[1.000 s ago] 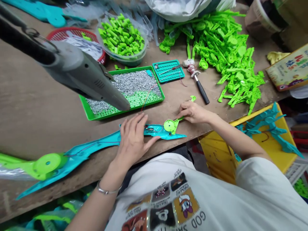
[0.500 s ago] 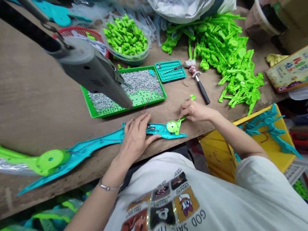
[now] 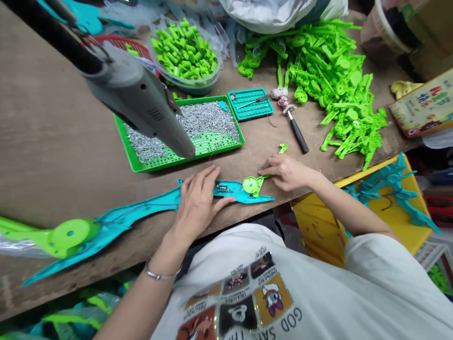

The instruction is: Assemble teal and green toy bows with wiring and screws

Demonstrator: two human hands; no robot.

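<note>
Head, teal blade (image 3: 141, 212) lying left-right, left hand (image 3: 198, 203) pressing it, right hand (image 3: 286, 171) pinching lever (image 3: 255, 184)

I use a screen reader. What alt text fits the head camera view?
A person's left hand presses a long teal toy piece on a workbench while the right hand pinches a green part on it. A grey power tool hangs near a green tray of screws.

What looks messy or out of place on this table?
A thin red wire strays from the teal toy shell up over the green screw tray. One small green piece lies alone beside the right hand. Nothing looks broken.
</note>
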